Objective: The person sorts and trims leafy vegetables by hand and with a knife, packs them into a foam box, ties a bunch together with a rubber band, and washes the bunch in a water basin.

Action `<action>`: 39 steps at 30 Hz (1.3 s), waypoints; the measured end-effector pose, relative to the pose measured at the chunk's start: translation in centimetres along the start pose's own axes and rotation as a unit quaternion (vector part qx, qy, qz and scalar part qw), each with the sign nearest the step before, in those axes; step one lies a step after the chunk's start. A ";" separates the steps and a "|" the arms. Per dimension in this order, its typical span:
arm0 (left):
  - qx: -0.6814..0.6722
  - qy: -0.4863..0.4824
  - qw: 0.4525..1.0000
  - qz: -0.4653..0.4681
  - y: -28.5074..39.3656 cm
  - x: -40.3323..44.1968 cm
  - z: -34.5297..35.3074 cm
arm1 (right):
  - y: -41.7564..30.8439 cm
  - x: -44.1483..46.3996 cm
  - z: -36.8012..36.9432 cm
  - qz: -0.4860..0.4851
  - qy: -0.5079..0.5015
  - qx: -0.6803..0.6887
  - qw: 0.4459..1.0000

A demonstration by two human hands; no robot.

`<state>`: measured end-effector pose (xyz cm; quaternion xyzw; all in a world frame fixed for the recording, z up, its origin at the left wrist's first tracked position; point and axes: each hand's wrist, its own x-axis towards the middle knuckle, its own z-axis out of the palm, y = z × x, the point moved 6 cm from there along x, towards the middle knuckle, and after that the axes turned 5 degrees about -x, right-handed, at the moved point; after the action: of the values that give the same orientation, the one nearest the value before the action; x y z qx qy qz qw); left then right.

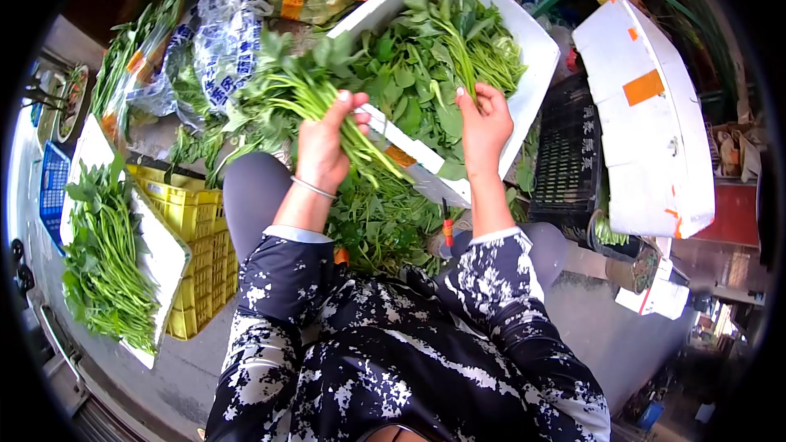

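Note:
My left hand (326,143) is closed around a bunch of leafy green stems (303,90), leaves toward the upper left and cut ends pointing down to the right. Between the fingertips of my right hand (486,127) are a few green stems (463,53), held over the white foam box (536,57). Loose leafy greens (409,74) fill much of that box. More greens (377,225) lie below it, between my knees. A red-handled tool (447,225) stands near my right knee, its lower part hidden.
At the left, stacked greens (110,262) lie on a white foam board (168,258) beside yellow crates (201,278). Plastic-bagged vegetables (225,49) are at the upper left. A black crate (569,147) and another white foam box (647,131) stand at the right.

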<state>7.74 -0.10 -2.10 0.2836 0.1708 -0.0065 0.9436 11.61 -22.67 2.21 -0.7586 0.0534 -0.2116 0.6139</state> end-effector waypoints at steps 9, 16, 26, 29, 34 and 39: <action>0.003 -0.048 0.998 0.050 -1.6 -1.3 2.0 | -6.3 -6.7 4.8 -0.357 -0.054 -0.243 0.900; 0.072 -0.081 0.993 0.048 -1.4 -1.3 2.2 | -6.7 -7.3 4.8 -0.391 -0.077 -0.289 0.870; -0.001 -0.020 0.994 0.111 2.9 -1.0 0.2 | -1.1 -8.6 0.6 0.046 -0.201 -0.139 0.969; 0.008 -0.037 0.996 0.087 2.8 -1.1 0.3 | -2.5 -9.2 0.8 -0.008 -0.204 -0.149 0.968; 0.053 -0.075 0.993 0.078 2.2 -1.9 0.9 | -4.0 -9.8 2.7 -0.130 -0.198 -0.262 0.936; 0.031 -0.073 0.996 0.041 1.3 -1.7 0.7 | -4.9 -10.4 4.3 -0.186 -0.210 -0.292 0.915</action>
<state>6.46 0.46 -0.34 0.3179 0.0894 0.0060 0.9439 2.98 -14.03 3.52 -0.9271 -0.1594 -0.1330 0.3122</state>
